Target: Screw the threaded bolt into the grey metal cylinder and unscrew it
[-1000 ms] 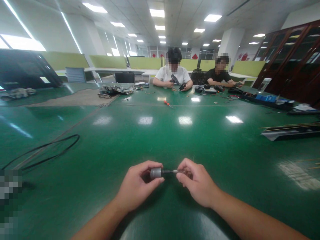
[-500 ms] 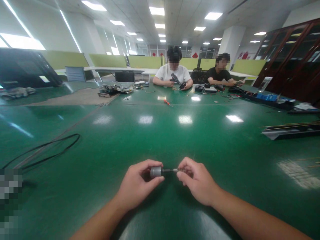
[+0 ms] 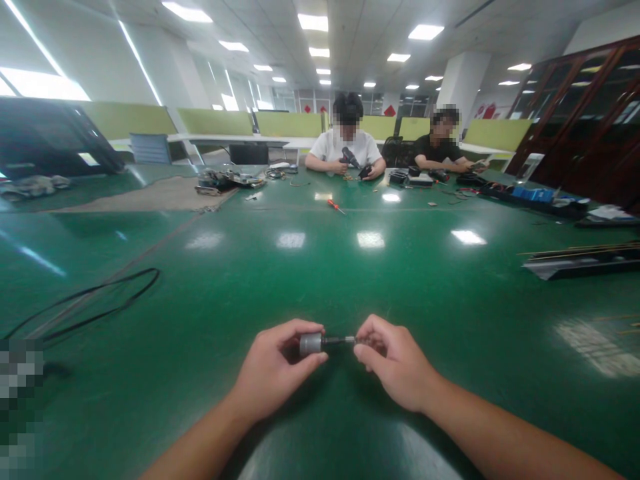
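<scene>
One grey metal cylinder [image 3: 311,343] is gripped by the thumb and fingers of the left hand [image 3: 273,365], over the green table [image 3: 320,280]; rightward, a thin shaft [image 3: 337,341] runs from it to the right hand [image 3: 399,365], whose curled fingers pinch its far end. Cylinder and shaft already line up; whether work remains at that finger-covered end, I cannot tell.

Before you spreads a glossy green table [image 3: 320,267], patched with reflected light. Toward its left edge you have a looped black cable [image 3: 159,272]; in its far left part lie a crumpled cloth [image 3: 40,185] and a flat beige sheet [image 3: 150,195], with a heap of parts [image 3: 225,180] at the sheet's right end. An orange-handled screwdriver [image 3: 334,205] lies nearer your far edge; toward the right edge sits a dark channel-shaped piece [image 3: 575,267].
</scene>
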Available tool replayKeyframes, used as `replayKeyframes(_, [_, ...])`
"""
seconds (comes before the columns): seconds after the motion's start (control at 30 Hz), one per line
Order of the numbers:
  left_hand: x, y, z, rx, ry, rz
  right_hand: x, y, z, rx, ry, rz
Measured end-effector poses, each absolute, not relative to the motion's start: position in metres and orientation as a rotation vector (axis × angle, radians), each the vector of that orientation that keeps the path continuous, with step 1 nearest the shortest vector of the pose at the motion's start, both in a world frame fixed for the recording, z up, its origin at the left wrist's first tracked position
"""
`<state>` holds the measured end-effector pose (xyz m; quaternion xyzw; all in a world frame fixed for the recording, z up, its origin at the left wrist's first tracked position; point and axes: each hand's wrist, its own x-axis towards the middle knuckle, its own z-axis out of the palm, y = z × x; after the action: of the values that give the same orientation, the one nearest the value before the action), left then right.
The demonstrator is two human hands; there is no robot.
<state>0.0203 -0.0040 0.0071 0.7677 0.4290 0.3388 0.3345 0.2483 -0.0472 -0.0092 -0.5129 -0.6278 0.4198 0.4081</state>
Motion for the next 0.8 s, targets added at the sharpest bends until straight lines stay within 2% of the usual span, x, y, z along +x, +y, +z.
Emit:
replayKeyframes(0.17, [0.021, -0.003, 0.01, 2.046, 1.158, 0.877, 0.251, -0.049, -0.008, -1.239, -1.556, 1.072])
replayKeyframes(0.27, [0.02, -0.001, 0.012, 2.049, 1.249, 0.873, 0.255, -0.044, -0.013, -1.095, -1.476, 1.299])
replayKeyframes(0.43, [0.016, 0.009, 0.005, 1.698, 1.261, 0.936, 0.258, -0.029, -0.023, -1.128, -1.156, 1.421])
replayKeyframes(0.6, [0.016, 0.012, 0.014, 1.404, 1.215, 1.019, 0.258, -0.027, -0.022, -1.117, -1.171, 1.455])
replayKeyframes(0.8, [-0.046, -0.02, 0.035, 1.719, 1.286, 0.839, 0.255, -0.027, -0.02, -1.101, -1.185, 1.436])
